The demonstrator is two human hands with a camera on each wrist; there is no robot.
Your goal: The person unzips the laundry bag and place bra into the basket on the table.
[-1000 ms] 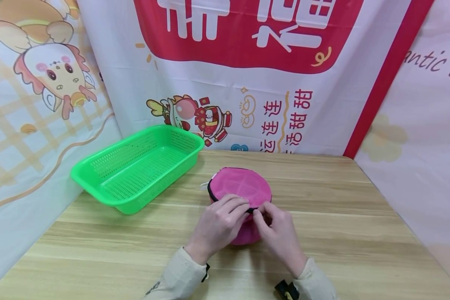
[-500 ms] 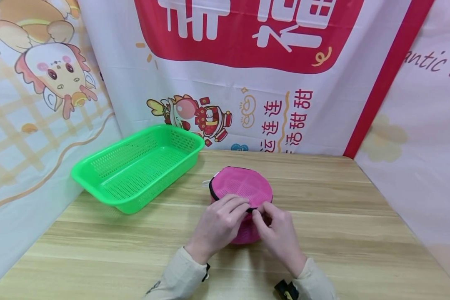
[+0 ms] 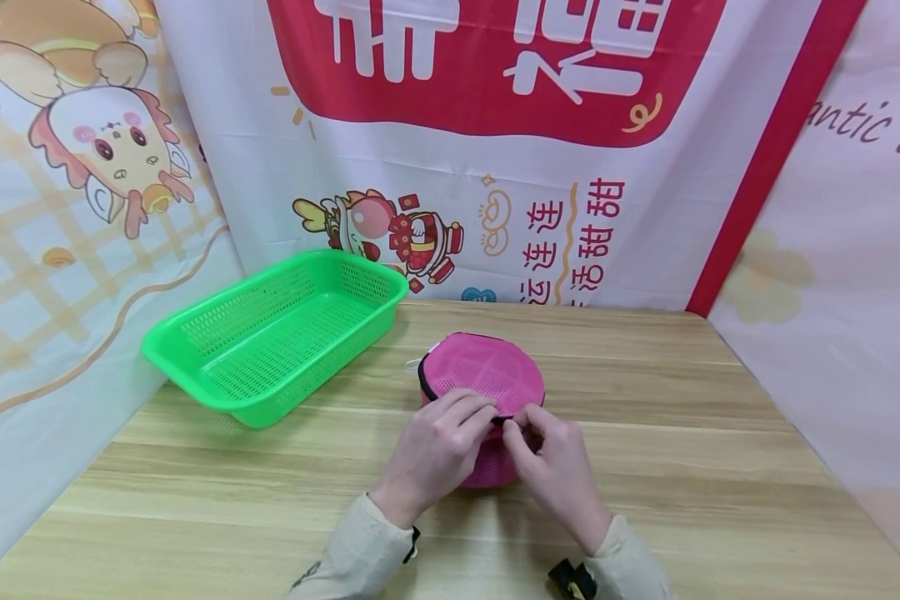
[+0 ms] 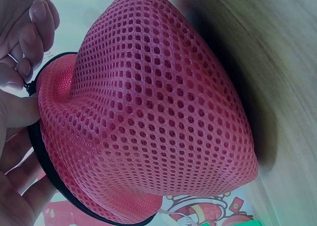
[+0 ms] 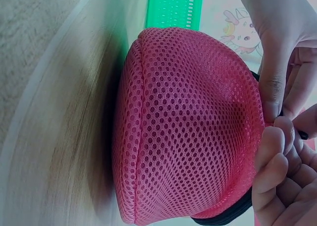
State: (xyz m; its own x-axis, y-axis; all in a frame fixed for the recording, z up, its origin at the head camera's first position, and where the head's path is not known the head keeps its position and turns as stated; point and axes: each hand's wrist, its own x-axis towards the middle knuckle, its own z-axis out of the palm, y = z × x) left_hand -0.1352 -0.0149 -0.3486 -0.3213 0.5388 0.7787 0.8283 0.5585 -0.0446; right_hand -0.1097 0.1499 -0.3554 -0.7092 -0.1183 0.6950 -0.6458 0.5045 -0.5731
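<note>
A round pink mesh laundry bag point(image 3: 483, 371) stands on the wooden table with its flat top facing up. Black zipper trim point(image 4: 55, 181) runs around its upper edge. My left hand point(image 3: 442, 437) pinches that edge at the near side, thumb point(image 5: 272, 89) against the mesh and fingers over the top. Close beside it, my right hand point(image 3: 558, 462) pinches the small zipper pull point(image 5: 302, 135) between thumb and curled fingers. The mesh side point(image 4: 148, 107) bulges and creases below the trim. Whatever the bag may contain does not show through the mesh.
A green perforated plastic basket point(image 3: 292, 350) stands at the back left of the table point(image 3: 682, 467). Printed cloths point(image 3: 450, 158) hang behind and along both sides. A white cord loop point(image 3: 412, 365) sticks out at the bag's left.
The bag's top shifted very slightly right between the first and second frames. Both hands keep nearly the same place and hold on the near edge.
</note>
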